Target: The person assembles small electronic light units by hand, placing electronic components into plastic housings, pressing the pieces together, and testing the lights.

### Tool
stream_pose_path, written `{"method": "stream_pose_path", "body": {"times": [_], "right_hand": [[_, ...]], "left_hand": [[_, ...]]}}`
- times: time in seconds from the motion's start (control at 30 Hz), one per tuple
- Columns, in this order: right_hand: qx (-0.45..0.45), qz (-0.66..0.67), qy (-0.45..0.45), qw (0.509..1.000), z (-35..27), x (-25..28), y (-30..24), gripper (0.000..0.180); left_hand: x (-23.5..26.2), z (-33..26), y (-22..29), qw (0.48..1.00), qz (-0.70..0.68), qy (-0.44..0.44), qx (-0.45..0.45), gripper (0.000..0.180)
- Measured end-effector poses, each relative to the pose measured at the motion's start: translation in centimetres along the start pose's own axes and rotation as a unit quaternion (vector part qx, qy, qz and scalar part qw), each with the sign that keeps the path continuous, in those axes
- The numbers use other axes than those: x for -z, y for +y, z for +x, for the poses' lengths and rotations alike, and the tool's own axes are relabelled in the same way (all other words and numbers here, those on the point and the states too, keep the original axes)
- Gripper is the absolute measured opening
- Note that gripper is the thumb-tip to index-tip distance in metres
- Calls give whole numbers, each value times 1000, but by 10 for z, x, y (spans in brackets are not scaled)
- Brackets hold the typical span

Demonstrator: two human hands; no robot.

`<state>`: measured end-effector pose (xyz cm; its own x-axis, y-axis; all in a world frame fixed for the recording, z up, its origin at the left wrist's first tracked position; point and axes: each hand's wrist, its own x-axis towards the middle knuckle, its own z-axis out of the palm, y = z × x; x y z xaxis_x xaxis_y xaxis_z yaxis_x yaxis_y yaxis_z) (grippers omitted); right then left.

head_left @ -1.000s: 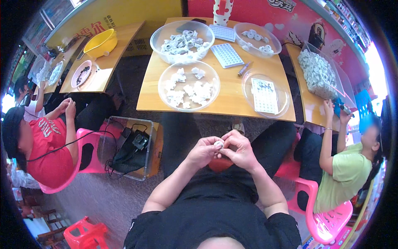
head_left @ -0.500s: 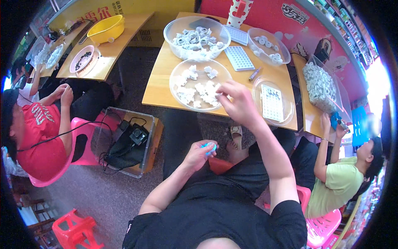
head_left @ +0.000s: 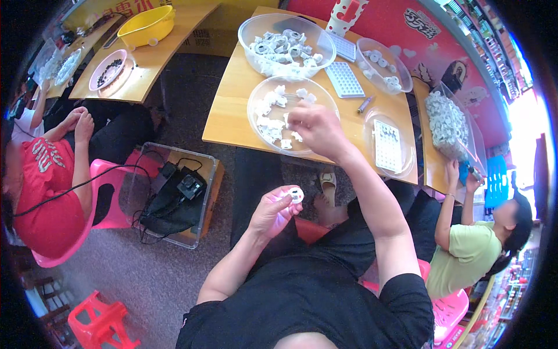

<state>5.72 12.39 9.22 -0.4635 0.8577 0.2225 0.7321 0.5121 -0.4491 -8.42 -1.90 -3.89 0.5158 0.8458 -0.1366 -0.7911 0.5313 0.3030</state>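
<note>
Left grip [head_left: 273,210] pinching white plastic ring [head_left: 296,194], right hand [head_left: 317,129] over clear bowl [head_left: 256,96]

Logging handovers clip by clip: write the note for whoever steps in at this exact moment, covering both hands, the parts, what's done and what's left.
Left hand: held over the lap, pinching one small white ring-shaped part in its fingertips.
Right hand: reached out over the near clear bowl of loose white pieces, fingertips down among them; whether it grips one, I cannot tell.
Things: the far clear bowl holds more white rings; a white grid tray lies on the wooden table, another grid tray sits in a clear dish.
Done: one ring in hand.
Left: judging by the bowls, many loose pieces remain.
</note>
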Motion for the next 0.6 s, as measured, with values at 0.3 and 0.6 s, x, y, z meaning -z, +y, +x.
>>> {"method": "stream_pose_path", "body": {"times": [0.3, 0.6], "right_hand": [[-207, 615, 77, 757, -125, 23, -20, 10], [-39, 267, 205, 941, -190, -2, -37, 18]], "left_hand": [[-28, 3, -3, 999, -39, -28, 20, 40], [-46, 6, -32, 996, -15, -59, 60, 37]]}}
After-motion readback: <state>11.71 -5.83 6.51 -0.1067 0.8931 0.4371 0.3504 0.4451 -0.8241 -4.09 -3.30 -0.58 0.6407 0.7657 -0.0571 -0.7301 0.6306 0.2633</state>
